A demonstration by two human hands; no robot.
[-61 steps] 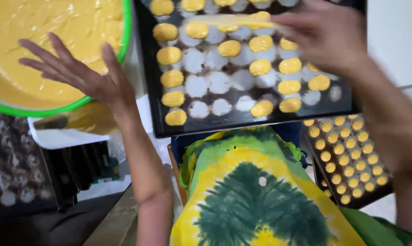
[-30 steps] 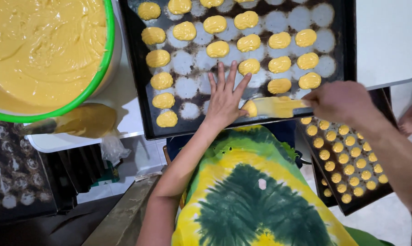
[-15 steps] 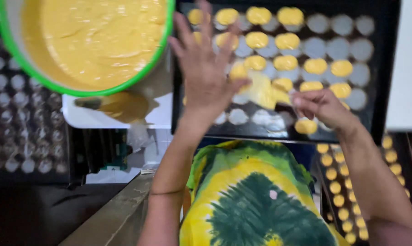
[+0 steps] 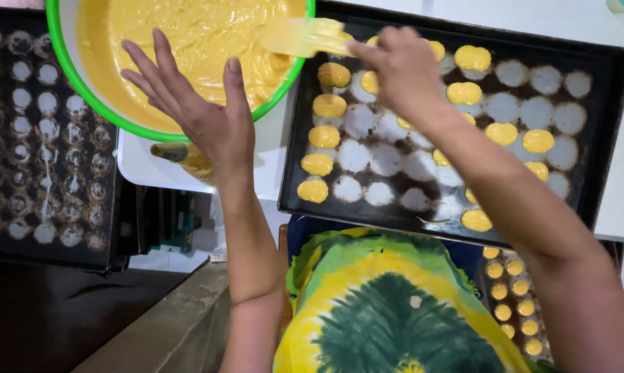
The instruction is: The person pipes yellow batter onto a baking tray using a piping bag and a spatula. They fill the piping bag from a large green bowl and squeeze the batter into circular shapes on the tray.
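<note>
**Spatula back at the bowl, tray part filled**

Right hand was clamped on a batter-coated spatula; its blade sat over the near rim of the green bowl, touching the yellow batter. 0.5 s earlier the same hand was low over the black tray, so it had swung up to the bowl; my read: reloading batter, not depositing.

Left hand was open, fingers spread, holding nothing, hovering over the bowl's near edge. It had moved off the tray since 0.5 s ago.

The tray, right of the bowl, carried batter blobs in some floured spots, many still bare. An unfilled tray lay at the bench's left edge. A filled tray showed lower right, partly hidden.
</note>
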